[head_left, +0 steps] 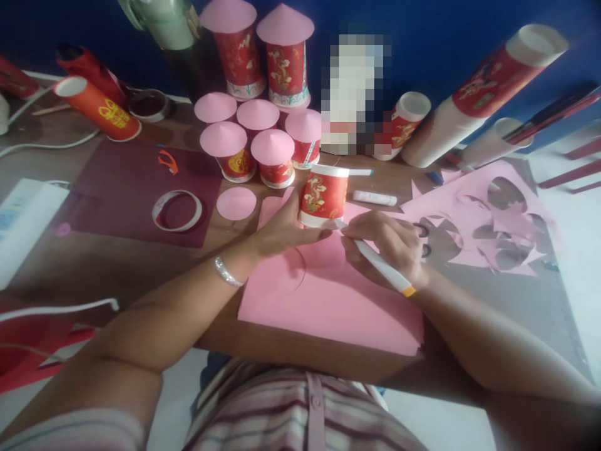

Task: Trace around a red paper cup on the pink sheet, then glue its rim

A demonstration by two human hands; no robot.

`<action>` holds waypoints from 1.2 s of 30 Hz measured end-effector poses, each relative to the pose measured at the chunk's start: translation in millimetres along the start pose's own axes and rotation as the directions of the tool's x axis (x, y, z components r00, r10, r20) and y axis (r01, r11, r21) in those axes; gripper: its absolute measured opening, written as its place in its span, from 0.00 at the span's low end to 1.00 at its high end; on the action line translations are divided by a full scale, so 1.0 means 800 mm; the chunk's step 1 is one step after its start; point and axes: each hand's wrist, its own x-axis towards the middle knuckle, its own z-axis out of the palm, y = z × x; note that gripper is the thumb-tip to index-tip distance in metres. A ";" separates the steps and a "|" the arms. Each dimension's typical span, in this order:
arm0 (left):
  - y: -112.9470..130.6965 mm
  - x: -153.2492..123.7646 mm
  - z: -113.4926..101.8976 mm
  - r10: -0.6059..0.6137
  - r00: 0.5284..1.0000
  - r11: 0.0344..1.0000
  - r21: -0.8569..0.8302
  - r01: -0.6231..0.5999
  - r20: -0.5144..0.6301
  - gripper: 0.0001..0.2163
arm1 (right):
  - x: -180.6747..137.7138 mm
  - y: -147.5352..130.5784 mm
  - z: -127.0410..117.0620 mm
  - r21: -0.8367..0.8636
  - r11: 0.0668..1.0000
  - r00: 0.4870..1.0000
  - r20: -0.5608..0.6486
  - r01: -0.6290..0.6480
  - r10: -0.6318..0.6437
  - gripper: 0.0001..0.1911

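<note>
One patch (354, 94) in the upper middle of the frame is blurred into squares, so what stands there cannot be made out. Both arms are cut off by the bottom edge. A long tube (488, 81) at the upper right looks soft and fuzzy. The far fingers of the left hand (282, 228) are hidden behind the paper cup (323, 195). The tip of the pen (382, 266) is hard to see where it meets the cup.

The left arm comes in from the lower left, with a silver bracelet (228, 272) on the wrist. That hand curls around the bottom of the cup, with the thumb in front. The right arm comes in from the lower right. The right hand (389, 241) has its fingers pressed together, pinching the white pen. The pen's orange end points back along the wrist.

The red paper cup is in the middle of the frame, at the top edge of a pink sheet (328, 300). The pen tip sits at the cup's lower right rim, just beside the left thumb. A thin curved line shows on the sheet below the left hand.

Some small cups with pink cone lids (273, 156) stand just behind. A pink circle (236, 203) and a tape ring (177, 210) lie to the left, and a white glue stick (374, 198) lies to the right.
</note>
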 end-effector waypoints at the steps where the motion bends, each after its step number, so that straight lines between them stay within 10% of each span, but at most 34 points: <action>1: 0.001 0.000 0.000 -0.002 1.000 1.000 0.001 0.002 -0.001 0.44 | 0.000 0.000 0.000 0.004 1.000 1.000 0.004 0.002 -0.002 0.11; 36: -0.008 0.001 -0.001 0.006 1.000 0.999 0.049 -0.006 -0.013 0.44 | 0.000 -0.006 -0.002 -0.023 1.000 0.999 0.032 -0.012 0.013 0.10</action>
